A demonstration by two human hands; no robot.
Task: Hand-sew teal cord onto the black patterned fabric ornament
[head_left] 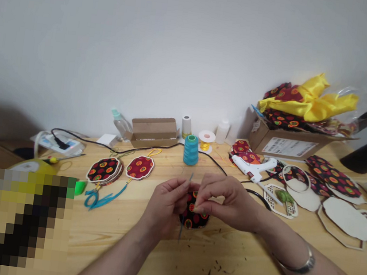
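Your left hand is closed, thumb against fingers, on a blue strand that hangs upright at the left edge of the dark floral patch. The patch sits between your hands, over the wooden table. Your right hand pinches in front of it, thumb to fingertips; whatever they grip is too small to tell. Teal spool beyond; glue gun to the right.

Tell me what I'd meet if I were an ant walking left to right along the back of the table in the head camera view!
Green-capped bottle → small open cardboard box → blue thread cone → white bottle → big cardboard box.
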